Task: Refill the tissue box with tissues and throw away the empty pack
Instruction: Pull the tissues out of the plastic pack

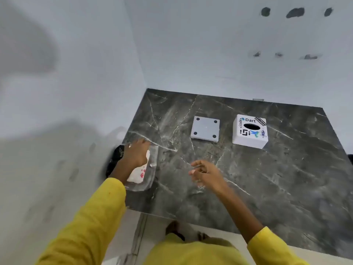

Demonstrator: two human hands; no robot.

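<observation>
1. Dark marble desk (267, 188) fills most of the view, pushed into a corner of white walls.
2. The box (249, 131) sits upright at the far right of the desk, slot facing up and dark, no tissue poking out. So I'd say the refill hasn't really happened yet.
3. Just left of it lies its base (205, 129), a flat grey square with four dark dots, off the box and apart from it. Looks like the box is already opened up.
4. The pack (142, 169) is at the desk's left edge, clear wrap with white tissues seemingly still inside.
5. Left hand (136, 154) rests flat on the pack, fingers spread, pressing rather than gripping it as far as I can tell.
6. Right hand (204, 175) hovers mid-desk, loosely curled, holding nothing.
7. Still to do: load tissues, refit base, bin the wrap. No bin visible.
</observation>
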